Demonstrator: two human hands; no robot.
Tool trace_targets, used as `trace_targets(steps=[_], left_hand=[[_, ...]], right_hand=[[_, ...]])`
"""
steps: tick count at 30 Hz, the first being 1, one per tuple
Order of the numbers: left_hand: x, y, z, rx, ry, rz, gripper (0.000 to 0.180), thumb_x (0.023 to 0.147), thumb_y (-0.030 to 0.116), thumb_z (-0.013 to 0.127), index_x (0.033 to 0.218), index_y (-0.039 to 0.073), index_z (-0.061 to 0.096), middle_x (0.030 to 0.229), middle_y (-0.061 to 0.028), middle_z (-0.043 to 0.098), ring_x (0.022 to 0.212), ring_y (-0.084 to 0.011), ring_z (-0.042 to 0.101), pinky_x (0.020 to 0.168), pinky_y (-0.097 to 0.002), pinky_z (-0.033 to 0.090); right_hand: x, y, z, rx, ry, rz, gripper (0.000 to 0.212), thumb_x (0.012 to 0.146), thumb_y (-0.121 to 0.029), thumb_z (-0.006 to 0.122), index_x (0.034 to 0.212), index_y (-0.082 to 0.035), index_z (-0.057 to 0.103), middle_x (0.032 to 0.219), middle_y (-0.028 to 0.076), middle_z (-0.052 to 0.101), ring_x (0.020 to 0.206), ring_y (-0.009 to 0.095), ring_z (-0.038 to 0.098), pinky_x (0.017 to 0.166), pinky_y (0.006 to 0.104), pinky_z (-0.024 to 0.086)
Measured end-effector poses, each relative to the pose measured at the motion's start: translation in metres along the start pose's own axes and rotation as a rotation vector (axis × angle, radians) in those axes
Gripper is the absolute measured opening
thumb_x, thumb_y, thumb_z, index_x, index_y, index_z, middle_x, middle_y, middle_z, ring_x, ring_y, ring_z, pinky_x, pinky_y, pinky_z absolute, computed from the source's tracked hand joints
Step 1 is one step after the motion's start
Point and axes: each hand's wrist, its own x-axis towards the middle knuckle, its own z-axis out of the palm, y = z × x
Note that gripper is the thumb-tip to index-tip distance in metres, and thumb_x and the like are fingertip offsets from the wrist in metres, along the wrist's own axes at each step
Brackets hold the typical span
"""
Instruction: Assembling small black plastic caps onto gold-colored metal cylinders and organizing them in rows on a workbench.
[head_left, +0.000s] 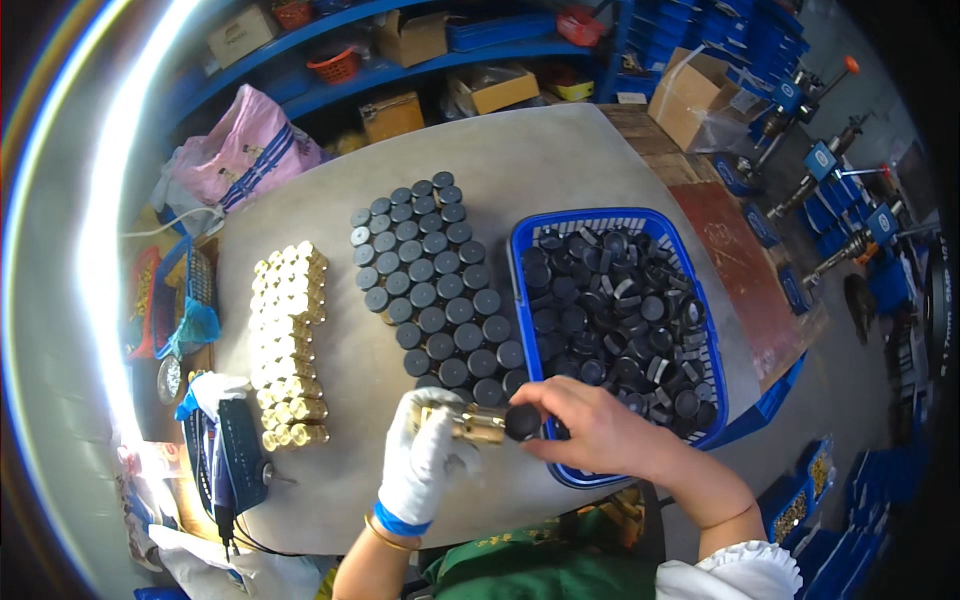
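Note:
My left hand (418, 456), in a white glove with a blue cuff, is closed around a brass fitting (478, 424) held level above the table's near edge. Bare, my right hand (592, 424) pinches a round black cap (522, 422) at the fitting's right end. The cap meets that end; how firmly it sits, I cannot tell. Just beyond stand rows of black-capped pieces (432, 292), caps upward. A block of bare brass fittings (290, 345) lies to their left. On the right, a blue basket (516, 262) is full of loose black caps (615, 310).
Left of the table, a dark basket (222, 455) holds a tool with a cable. A pink sack (240, 150) sits at the far left. Behind are blue shelves (350, 75) with boxes. Lever presses (825, 165) and a cardboard box (700, 98) stand at the far right.

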Motion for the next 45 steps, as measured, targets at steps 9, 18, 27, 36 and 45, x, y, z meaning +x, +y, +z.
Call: trace_targets(steps=[9, 18, 27, 36, 45], left_hand=[[-0.009, -0.02, 0.015, -0.073, -0.237, -0.139, 0.037, 0.086, 0.007, 0.064, 0.12, 0.0, 0.051, 0.094, -0.0102, 0.062, 0.065, -0.0107, 0.057, 0.06, -0.0235, 0.048], [-0.011, -0.027, 0.021, 0.097, -0.139, -0.056, 0.038, 0.08, 0.012, 0.076, 0.111, -0.002, 0.058, 0.098, -0.0083, 0.067, 0.087, -0.0113, 0.064, 0.077, -0.0269, 0.053], [-0.014, -0.036, 0.025, 0.196, -0.197, 0.101, 0.038, 0.078, 0.008, 0.078, 0.109, -0.002, 0.059, 0.1, -0.0088, 0.067, 0.092, -0.0121, 0.064, 0.083, -0.0277, 0.053], [-0.017, -0.046, 0.035, 0.327, -0.248, 0.243, 0.042, 0.074, 0.011, 0.082, 0.106, -0.001, 0.059, 0.098, -0.01, 0.068, 0.085, -0.0124, 0.066, 0.077, -0.0272, 0.055], [0.002, -0.052, 0.033, 0.552, -0.158, 0.563, 0.058, 0.067, -0.003, 0.081, 0.116, -0.001, 0.051, 0.1, -0.0105, 0.065, 0.09, -0.0148, 0.063, 0.081, -0.0277, 0.052]], right_hand=[[-0.026, 0.016, -0.004, 0.382, 0.011, 0.045, 0.05, 0.075, -0.017, 0.08, 0.116, -0.004, 0.055, 0.1, 0.01, 0.067, 0.075, 0.017, 0.067, 0.069, 0.0264, 0.053], [-0.026, 0.008, -0.009, 0.106, -0.009, -0.066, 0.04, 0.079, -0.021, 0.077, 0.11, -0.001, 0.061, 0.094, 0.009, 0.067, 0.081, 0.017, 0.067, 0.073, 0.0282, 0.054], [-0.031, 0.026, -0.002, 0.413, -0.287, 0.283, 0.034, 0.093, -0.032, 0.06, 0.096, 0.001, 0.064, 0.081, 0.01, 0.069, 0.071, 0.02, 0.067, 0.065, 0.0312, 0.051], [-0.036, 0.02, -0.015, 0.277, -0.174, 0.247, 0.036, 0.095, -0.032, 0.054, 0.083, 0.0, 0.065, 0.073, 0.013, 0.065, 0.07, 0.026, 0.063, 0.064, 0.0361, 0.048], [-0.046, 0.065, -0.046, -0.926, 0.188, 0.089, 0.02, 0.076, -0.007, 0.061, 0.095, -0.008, 0.068, 0.09, 0.005, 0.065, 0.102, 0.022, 0.054, 0.081, 0.0349, 0.043]])
